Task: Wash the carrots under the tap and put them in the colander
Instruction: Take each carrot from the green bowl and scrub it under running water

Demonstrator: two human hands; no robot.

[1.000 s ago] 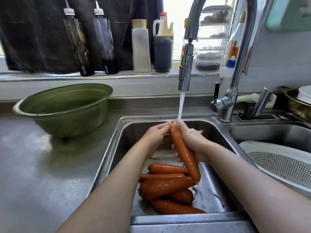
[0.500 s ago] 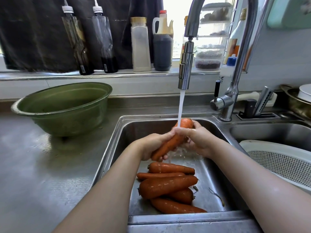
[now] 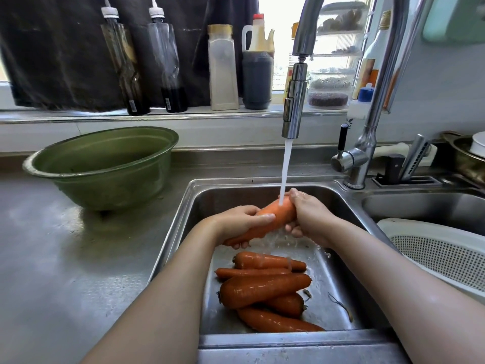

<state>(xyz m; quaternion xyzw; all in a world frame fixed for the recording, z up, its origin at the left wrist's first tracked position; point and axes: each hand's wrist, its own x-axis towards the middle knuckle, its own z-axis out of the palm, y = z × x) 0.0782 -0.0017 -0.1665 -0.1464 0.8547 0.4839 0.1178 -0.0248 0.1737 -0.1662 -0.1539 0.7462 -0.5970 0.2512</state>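
While stream hits thick end | carrot [image 3: 273,215] turned from upright to slanted over sink [image 3: 328,187] | left hand [image 3: 240,223], right hand [image 3: 311,215] both gripping it | colander [image 3: 420,232] empty, rinse ongoing

A home kitchen is showing here: a steel double sink [image 3: 183,219] is sitting in the tabletop [image 3: 65,258]; a tap [image 3: 295,101] is running; sauce bottles [image 3: 257,74] are lining the windowsill [image 3: 78,116].
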